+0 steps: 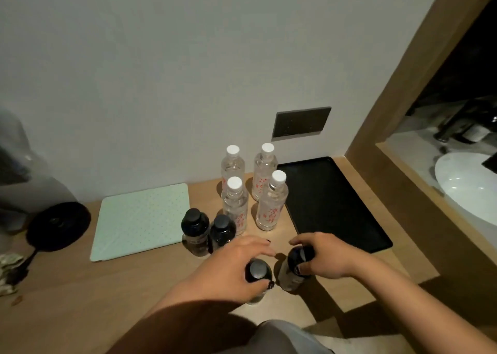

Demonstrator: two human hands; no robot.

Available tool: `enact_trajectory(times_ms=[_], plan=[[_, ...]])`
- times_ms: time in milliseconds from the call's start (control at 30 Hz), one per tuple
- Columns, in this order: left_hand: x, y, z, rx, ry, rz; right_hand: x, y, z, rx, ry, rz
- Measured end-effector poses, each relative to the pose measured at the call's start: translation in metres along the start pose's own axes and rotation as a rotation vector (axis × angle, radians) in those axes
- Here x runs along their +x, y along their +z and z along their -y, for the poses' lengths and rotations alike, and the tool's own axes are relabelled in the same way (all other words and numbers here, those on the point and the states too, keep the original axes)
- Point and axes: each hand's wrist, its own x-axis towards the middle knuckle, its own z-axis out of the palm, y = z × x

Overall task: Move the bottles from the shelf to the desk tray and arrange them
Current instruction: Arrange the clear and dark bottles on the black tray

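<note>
Plainly wooden desk (80, 286) first, black tray (333, 203) lying bare at its right rear. Left of tray, standing on desk: four clear bottles (265, 200), two dark bottles (207, 232). Nearer still, two more dark bottles upright on the wood. Left hand (242, 265) curled round near-left bottle (256, 270); right hand (322, 254) gripping near-right bottle (294, 267), tilted slightly. Tray ahead and rightward of both grips, closer to right hand; likely goes first.
</note>
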Motion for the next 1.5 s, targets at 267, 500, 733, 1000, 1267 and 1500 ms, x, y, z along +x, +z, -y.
enact_trajectory(times_ms=[267,500,733,1000,1267,1500], plan=[[-0.004,0.011,0.015,0.037,-0.144,0.016,0.012,0.035,0.009,0.047,-0.199,-0.138],[-0.036,0.003,0.030,0.038,-0.387,-0.105,0.032,0.058,0.063,0.041,-0.381,-0.069],[-0.043,-0.012,0.018,0.069,-0.541,-0.196,0.029,0.034,0.065,0.075,-0.437,0.028],[0.040,-0.059,-0.006,-0.053,-0.337,-0.667,0.040,-0.075,0.028,0.328,-0.444,-0.589],[0.135,-0.077,-0.011,0.069,-0.151,-0.594,0.088,-0.048,0.012,0.308,-0.538,-0.361],[0.204,-0.085,0.001,0.225,-0.152,-0.416,0.097,-0.056,-0.016,0.356,-0.550,-0.355]])
